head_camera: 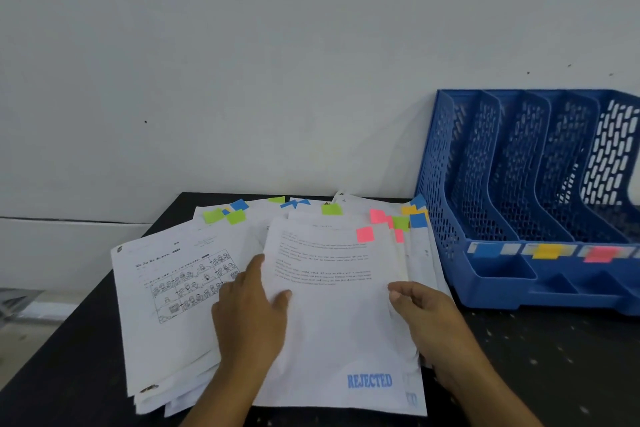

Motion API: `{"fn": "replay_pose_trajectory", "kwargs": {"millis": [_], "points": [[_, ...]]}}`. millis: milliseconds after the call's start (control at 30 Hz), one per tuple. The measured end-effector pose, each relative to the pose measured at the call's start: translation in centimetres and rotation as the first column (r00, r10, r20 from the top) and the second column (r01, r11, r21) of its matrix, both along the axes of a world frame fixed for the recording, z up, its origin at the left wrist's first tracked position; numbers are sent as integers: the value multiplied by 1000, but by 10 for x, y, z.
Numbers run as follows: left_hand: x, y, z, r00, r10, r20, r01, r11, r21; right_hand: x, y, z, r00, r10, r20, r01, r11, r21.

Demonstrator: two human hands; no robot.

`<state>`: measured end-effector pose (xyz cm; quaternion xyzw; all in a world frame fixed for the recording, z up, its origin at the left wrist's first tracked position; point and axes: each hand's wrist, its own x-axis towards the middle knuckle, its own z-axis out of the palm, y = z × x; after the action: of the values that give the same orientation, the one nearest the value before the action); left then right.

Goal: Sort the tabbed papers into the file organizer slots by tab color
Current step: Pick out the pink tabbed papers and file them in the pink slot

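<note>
1. The left hand [251, 315] grips the left edge of the top sheet [336, 315], thumb on its face, fingers curled at the edge.
2. The right hand [427, 319] pinches the same sheet's right edge, thumb on top, fingers tucked beneath.
3. That sheet carries a pink tab [364, 234] at its upper right corner and a blue "REJECTED" stamp near the bottom.
4. It lies on a loose pile of tabbed papers [166, 288] on the black table [554, 357].
5. The blue file organizer [533, 191] stands just right of the pile, against the wall, with blue, yellow and pink labels on its front.
</note>
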<state>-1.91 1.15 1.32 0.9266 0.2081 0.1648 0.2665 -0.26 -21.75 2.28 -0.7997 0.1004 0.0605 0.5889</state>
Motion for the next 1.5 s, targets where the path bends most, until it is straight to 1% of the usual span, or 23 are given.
{"fn": "replay_pose_trajectory", "kwargs": {"millis": [33,100,133,233,333,433,533,600,667,767,833,900,967,1033,1067,1133,1167,1200,1233,1333,1433,1500], "points": [[1,4,0,997,21,73,-11,991,-131,0,0,0,1000,1,-6,-1,1000,-3],[1,9,3,981,52,188,21,929,-369,0,1,-1,999,1,-37,0,1000,26],[2,9,5,973,50,225,53,902,-429,0,1,0,999,-3,-51,6,999,53],[6,7,9,960,35,276,105,873,-477,-2,1,4,996,26,-80,-15,991,129],[17,5,8,974,14,228,96,881,-463,-4,0,5,997,40,-63,-33,994,101],[30,6,9,988,5,151,54,921,-385,-3,-2,5,997,30,-76,-19,989,148],[37,6,7,997,-23,80,44,961,-271,-1,-4,6,990,68,-120,-44,981,189],[39,5,3,999,-41,11,42,986,-161,2,-7,5,985,90,-149,-54,971,231],[38,4,-1,998,-52,-38,48,996,-77,4,-8,5,981,106,-161,-58,959,279],[35,2,-2,995,-75,-60,70,995,-76,4,-4,10,977,136,-165,-72,935,347],[35,2,-1,995,-88,-57,80,989,-126,5,-2,13,975,156,-156,-88,925,370],[35,3,2,996,-82,-45,71,975,-212,6,-3,15,976,172,-133,-116,929,350],[37,5,10,998,-64,-16,55,943,-328,6,-7,22,974,203,-99,-158,926,342],[39,7,23,998,-45,41,60,860,-507,5,-11,31,966,253,-59,-216,907,362],[40,7,29,997,-50,59,75,788,-611,4,-12,34,961,275,-35,-241,893,381],[41,6,44,993,-87,83,118,603,-789,5,-15,41,952,307,8,-283,867,410],[41,8,50,988,-119,102,150,524,-838,5,-16,43,950,313,27,-295,862,413],[42,9,56,980,-150,134,190,476,-859,5,-16,46,950,309,46,-299,860,413],[42,12,60,972,-167,165,225,461,-858,5,-15,49,952,299,65,-298,860,414],[42,20,77,951,-174,257,310,475,-824,8,-12,62,960,234,154,-276,885,376],[41,21,94,924,-185,334,381,485,-787,13,-5,78,960,139,245,-206,939,274],[39,19,100,913,-216,346,408,494,-768,17,-2,86,953,93,289,-159,964,212]]}}
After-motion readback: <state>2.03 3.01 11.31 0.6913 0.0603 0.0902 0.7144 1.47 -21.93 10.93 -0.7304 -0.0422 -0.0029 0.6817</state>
